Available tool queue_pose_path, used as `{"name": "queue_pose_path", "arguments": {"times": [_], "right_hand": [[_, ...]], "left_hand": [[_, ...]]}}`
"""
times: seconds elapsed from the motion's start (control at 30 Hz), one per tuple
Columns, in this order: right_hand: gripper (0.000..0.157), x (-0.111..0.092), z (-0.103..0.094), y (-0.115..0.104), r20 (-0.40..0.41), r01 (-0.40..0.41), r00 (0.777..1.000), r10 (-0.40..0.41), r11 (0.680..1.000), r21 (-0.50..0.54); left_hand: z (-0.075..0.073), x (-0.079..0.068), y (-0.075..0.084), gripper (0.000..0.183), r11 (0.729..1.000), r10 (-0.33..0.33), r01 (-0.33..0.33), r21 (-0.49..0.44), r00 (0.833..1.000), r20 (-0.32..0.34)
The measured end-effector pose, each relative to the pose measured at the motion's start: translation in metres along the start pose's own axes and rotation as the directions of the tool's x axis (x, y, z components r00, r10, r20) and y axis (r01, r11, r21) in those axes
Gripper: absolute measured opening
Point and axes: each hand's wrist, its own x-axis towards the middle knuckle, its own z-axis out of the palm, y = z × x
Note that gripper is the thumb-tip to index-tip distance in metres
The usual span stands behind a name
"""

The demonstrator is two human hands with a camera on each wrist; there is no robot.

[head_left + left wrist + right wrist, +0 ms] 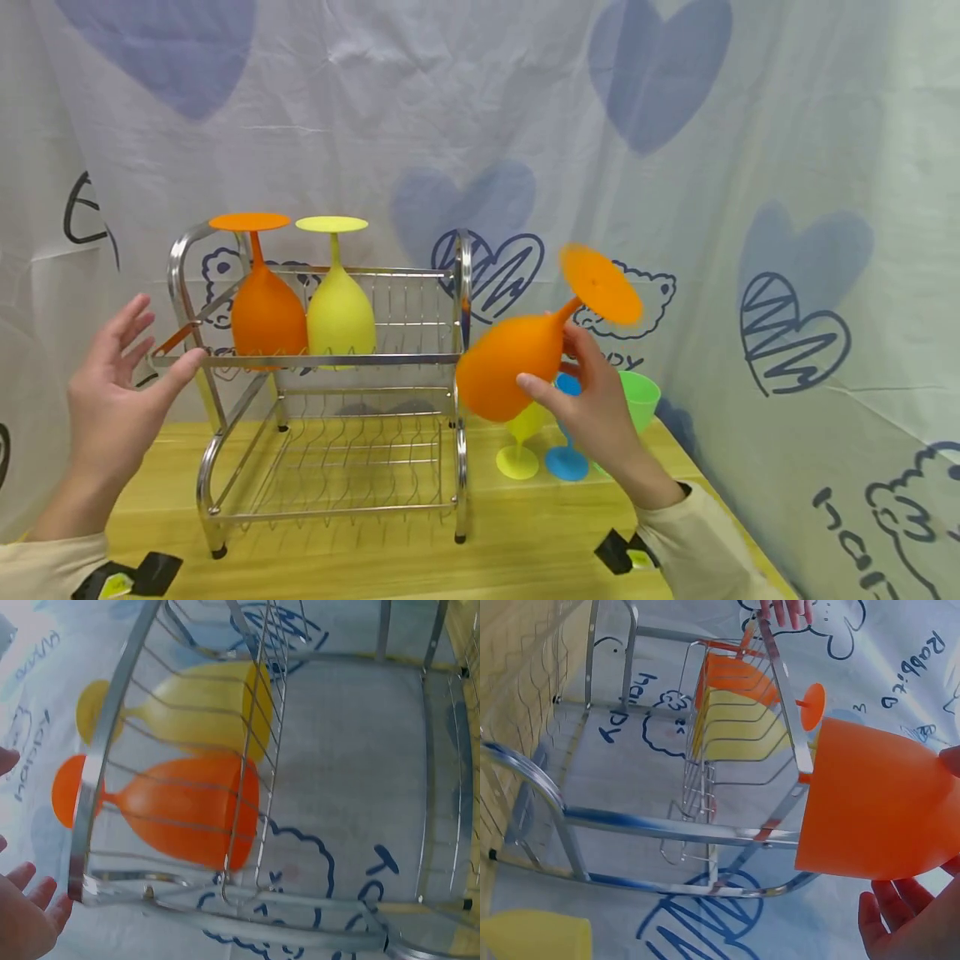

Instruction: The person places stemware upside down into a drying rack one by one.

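My right hand point(596, 400) grips an orange goblet point(513, 362) by its bowl, tilted with the foot up and to the right, just right of the metal dish rack point(315, 360). In the right wrist view its bowl point(877, 802) appears large, beside the rack's upper rail. On the upper tier, another orange goblet point(268, 317) and a yellow goblet point(341, 317) stand upside down side by side. My left hand point(123, 387) is held up at the rack's left end with fingers spread and nothing in it; its fingertips show at the left wrist view's edge.
Right of the rack on the wooden table point(525, 533) stand an upright yellow goblet point(517, 462), a blue goblet point(567, 463) and a green goblet point(640, 396), partly hidden by my right hand. The rack's lower tier point(360, 467) is a wire grid. A printed cloth point(525, 100) hangs behind.
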Motion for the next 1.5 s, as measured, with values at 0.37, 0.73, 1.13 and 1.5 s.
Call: {"name": "queue_pose_path", "arguments": {"times": [0.37,0.73,1.13,1.5], "right_hand": [[0.065,0.037,0.004,-0.017,0.076,-0.067,0.994,0.074,0.994,-0.087],[0.065,0.071,0.025,-0.023,0.141,-0.099,0.984,0.108,0.993,-0.069],[0.068,0.104,0.054,-0.028,0.201,-0.11,0.972,0.124,0.991,-0.079],[0.067,0.124,0.081,-0.027,0.256,-0.111,0.955,0.151,0.98,-0.164]], "left_hand": [[-0.015,0.032,-0.036,0.092,0.994,-0.1,0.079,0.08,0.948,0.301],[-0.021,0.047,-0.059,0.088,0.993,-0.106,0.115,0.007,0.881,0.461],[-0.022,0.051,-0.065,0.087,0.995,-0.085,0.098,-0.004,0.88,0.467],[-0.023,0.049,-0.066,0.087,0.996,-0.078,0.091,-0.006,0.883,0.463]]}}
